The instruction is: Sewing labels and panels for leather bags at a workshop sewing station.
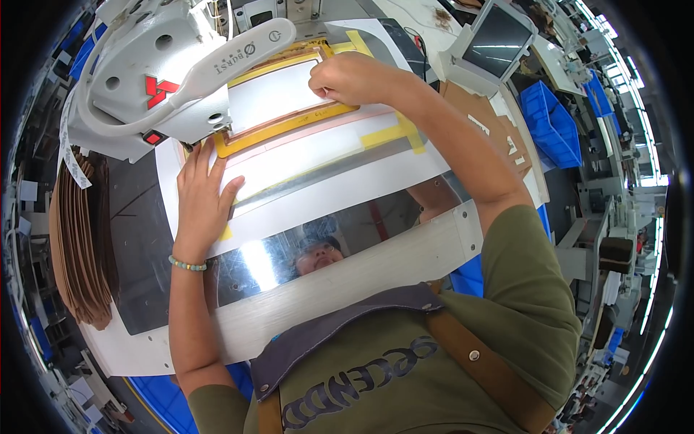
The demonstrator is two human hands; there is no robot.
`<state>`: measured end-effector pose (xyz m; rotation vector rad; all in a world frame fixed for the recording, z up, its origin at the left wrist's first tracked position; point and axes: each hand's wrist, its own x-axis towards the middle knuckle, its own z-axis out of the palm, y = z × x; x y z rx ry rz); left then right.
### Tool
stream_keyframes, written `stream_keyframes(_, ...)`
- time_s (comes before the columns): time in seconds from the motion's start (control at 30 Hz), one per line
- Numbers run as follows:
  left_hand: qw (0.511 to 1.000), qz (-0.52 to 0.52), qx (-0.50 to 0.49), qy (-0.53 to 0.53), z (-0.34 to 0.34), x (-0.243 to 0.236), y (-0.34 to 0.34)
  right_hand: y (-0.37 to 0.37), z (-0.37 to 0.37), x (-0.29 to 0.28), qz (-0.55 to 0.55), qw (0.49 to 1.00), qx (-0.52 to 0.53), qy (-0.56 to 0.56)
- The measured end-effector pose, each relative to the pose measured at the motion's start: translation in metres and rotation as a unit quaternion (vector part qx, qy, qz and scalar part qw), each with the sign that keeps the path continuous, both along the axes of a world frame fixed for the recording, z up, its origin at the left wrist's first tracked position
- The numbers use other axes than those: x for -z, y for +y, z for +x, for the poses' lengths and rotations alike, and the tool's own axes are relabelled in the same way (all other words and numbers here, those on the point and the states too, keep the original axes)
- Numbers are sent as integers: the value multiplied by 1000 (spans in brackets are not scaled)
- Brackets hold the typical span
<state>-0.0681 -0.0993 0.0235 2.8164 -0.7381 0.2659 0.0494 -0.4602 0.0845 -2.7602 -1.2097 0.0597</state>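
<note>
A yellow frame (pixel 289 123) with a brown inner edge lies around a white panel (pixel 271 94), under the head of a white sewing machine (pixel 155 76). My left hand (pixel 196 184) rests flat with its fingers spread, the fingertips by the frame's near left corner. Beneath its palm is a large white sheet (pixel 318 184) fixed with yellow tape (pixel 387 136). At the frame's right end, my right hand (pixel 350 78) is closed, fingers curled down over the panel's edge. What its fingertips hold, if anything, is hidden.
A white lamp (pixel 238 58) on a bent neck hangs over the frame's left part. Brown pieces (pixel 79 239) are stacked at the left. A shiny metal plate (pixel 340 246) lies nearer me. At the right stand a screen (pixel 499 40) and a blue crate (pixel 549 123).
</note>
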Motion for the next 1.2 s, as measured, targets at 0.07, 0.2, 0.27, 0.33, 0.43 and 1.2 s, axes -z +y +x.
stream_keyframes(0.07, 1000, -3, 1, -1, 0, 0, 0, 3, 2, -1, -14, 1000, 1, 2)
stream_keyframes(0.2, 1000, -1, 4, 1, 0, -1, -2, 1, 5, 0, -17, 1000, -10, 0)
stream_keyframes(0.27, 1000, -2, 4, 2, 1, -1, -2, 4, 6, 1, -53, 999, 1, 9)
stream_keyframes(0.33, 1000, 3, 5, 3, 0, -1, -2, 8, 3, -3, -91, 996, 10, 17)
stream_keyframes(0.43, 1000, 23, 8, -8, -1, 1, 1, 17, -13, -8, -141, 990, 24, -5)
stream_keyframes(1.2, 1000, 0, 13, -17, -1, 4, 1, 130, -1, 18, 284, 869, 93, 394)
